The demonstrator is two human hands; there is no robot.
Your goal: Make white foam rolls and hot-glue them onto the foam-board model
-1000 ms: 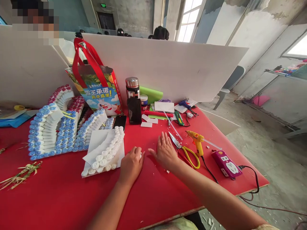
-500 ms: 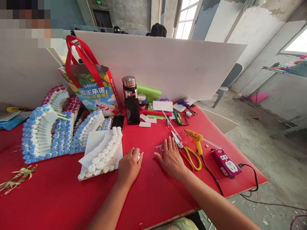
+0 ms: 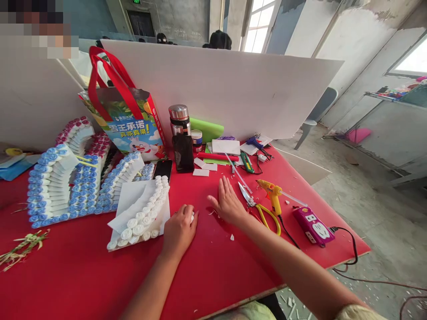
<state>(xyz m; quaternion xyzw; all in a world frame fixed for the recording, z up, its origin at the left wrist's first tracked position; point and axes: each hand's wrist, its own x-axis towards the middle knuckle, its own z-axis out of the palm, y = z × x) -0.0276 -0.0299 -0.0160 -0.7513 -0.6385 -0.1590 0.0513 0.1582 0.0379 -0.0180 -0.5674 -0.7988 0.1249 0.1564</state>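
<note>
My left hand rests on the red table with its fingers curled round a small white piece. It lies just right of a white foam card lined with white paper rolls. My right hand lies flat, palm down, with its fingers stretched out on the table. Small white scraps are scattered near it. Yellow-handled scissors lie just to its right.
A yellow glue gun and a purple power strip sit near the right edge. Blue-tipped and red-tipped roll stacks, a printed bag, a flask, a phone and white divider boards stand behind. Dried stems lie left.
My right hand slid left and a little farther away across the table, away from the scissors, leaving white scraps where it was. My left hand stayed put.
</note>
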